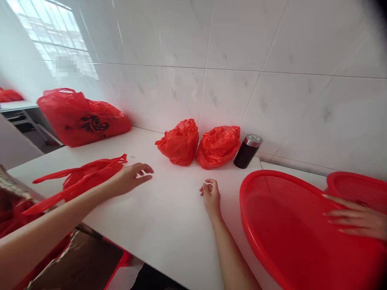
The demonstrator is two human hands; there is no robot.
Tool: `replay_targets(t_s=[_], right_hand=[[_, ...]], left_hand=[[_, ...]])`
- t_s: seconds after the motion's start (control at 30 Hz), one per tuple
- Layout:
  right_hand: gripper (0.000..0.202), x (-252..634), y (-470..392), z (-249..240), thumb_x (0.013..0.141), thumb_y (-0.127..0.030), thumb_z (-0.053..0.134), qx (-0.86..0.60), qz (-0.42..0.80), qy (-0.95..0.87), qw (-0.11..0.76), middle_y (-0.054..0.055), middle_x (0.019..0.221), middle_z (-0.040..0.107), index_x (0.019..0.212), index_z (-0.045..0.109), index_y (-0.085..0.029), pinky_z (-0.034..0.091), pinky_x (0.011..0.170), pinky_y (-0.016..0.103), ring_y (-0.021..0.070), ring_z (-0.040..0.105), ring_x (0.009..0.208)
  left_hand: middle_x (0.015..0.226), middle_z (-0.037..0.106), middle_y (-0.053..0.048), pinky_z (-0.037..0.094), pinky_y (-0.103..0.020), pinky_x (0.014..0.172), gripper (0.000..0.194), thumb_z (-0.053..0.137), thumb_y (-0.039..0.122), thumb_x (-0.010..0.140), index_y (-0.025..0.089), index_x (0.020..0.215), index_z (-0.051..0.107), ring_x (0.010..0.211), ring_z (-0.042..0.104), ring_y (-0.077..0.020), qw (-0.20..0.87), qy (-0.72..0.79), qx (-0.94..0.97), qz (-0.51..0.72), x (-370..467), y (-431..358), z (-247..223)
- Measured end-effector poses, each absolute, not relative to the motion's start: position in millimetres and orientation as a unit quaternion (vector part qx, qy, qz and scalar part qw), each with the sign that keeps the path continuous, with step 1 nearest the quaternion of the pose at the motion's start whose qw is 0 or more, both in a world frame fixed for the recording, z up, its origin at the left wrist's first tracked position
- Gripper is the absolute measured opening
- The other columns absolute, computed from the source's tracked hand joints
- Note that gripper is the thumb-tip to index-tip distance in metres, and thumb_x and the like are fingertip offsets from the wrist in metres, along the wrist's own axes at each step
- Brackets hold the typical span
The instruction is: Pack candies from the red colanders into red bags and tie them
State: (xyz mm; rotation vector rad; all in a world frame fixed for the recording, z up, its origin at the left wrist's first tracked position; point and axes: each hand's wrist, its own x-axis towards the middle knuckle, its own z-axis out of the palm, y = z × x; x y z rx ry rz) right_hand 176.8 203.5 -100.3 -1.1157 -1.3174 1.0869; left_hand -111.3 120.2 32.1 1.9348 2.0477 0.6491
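My left hand (136, 177) is held over the left part of the white table, its thumb and fingers apart and nothing between them. Right under and beside that wrist lies a flattened red plastic bag (93, 173) with long handles. My right hand (211, 195) is above the middle of the tabletop, fingers loosely curled with a small gap, and no object shows in it. Two bunched red plastic bags (181, 144), (219, 147) stand by the wall beyond my hands. A dark cup with a silver lid (248, 151) leans in view beside them.
A large red plastic basket (266, 225) takes up the right side, with another person's hand (359, 217) over it. Behind is a second red basket (356, 181). A full red bag (87, 121) with a black character stands back left. A cardboard box (81, 257) sits below the table edge.
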Motion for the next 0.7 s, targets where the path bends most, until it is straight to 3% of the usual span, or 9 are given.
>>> replay_targets(t_s=[0.13,0.33,0.47,0.57,0.63,0.7], right_hand=[[0.019,169,196,-99,0.086,-0.039,0.048,-0.473,0.443,-0.576,0.498,-0.005,0.068,0.062,0.099,0.051,-0.025,0.044,0.060,0.028,0.0152,0.058,0.059],[0.015,177,199,-95,0.089,-0.035,0.044,-0.489,0.432,-0.582,0.486,-0.005,0.072,0.061,0.098,0.051,-0.026,0.042,0.057,0.026,0.0151,0.059,0.061],[0.012,179,204,-97,0.089,-0.032,0.042,-0.485,0.437,-0.583,0.484,-0.005,0.069,0.059,0.096,0.050,-0.027,0.042,0.055,0.025,0.0142,0.058,0.056],[0.010,178,207,-99,0.087,-0.028,0.044,-0.479,0.435,-0.589,0.484,-0.006,0.066,0.058,0.095,0.050,-0.027,0.041,0.055,0.025,0.0143,0.057,0.055],[0.010,178,208,-100,0.086,-0.027,0.045,-0.475,0.431,-0.594,0.485,-0.006,0.065,0.057,0.094,0.050,-0.027,0.041,0.055,0.025,0.0144,0.056,0.055],[0.010,178,210,-102,0.085,-0.026,0.045,-0.472,0.429,-0.597,0.487,-0.006,0.065,0.058,0.094,0.051,-0.027,0.042,0.056,0.025,0.0144,0.056,0.055]], left_hand=[[0.101,0.071,-0.002,0.053,-0.028,0.073,0.028,0.053,0.048,0.085,0.027,0.095,0.069,0.086,0.067,-0.0186,0.172,0.611,0.739,0.228,-38,159,28],[0.109,0.067,-0.006,0.053,-0.035,0.082,0.024,0.053,0.036,0.087,0.024,0.103,0.067,0.099,0.063,-0.0240,0.120,0.541,0.788,0.270,48,222,21],[0.137,0.051,-0.012,0.037,-0.050,0.104,0.035,0.051,0.025,0.089,0.024,0.123,0.060,0.126,0.044,-0.0327,0.050,0.521,0.789,0.321,81,273,38],[0.151,0.037,-0.011,0.021,-0.056,0.112,0.048,0.062,0.021,0.084,0.026,0.132,0.054,0.139,0.027,-0.0360,0.036,0.529,0.770,0.355,93,312,52],[0.145,0.045,-0.013,0.024,-0.058,0.110,0.048,0.069,0.024,0.081,0.023,0.128,0.057,0.136,0.034,-0.0359,0.059,0.550,0.746,0.370,95,334,61],[0.128,0.058,-0.012,0.038,-0.054,0.102,0.037,0.067,0.032,0.085,0.018,0.119,0.061,0.120,0.052,-0.0303,0.100,0.575,0.713,0.388,92,351,74]])
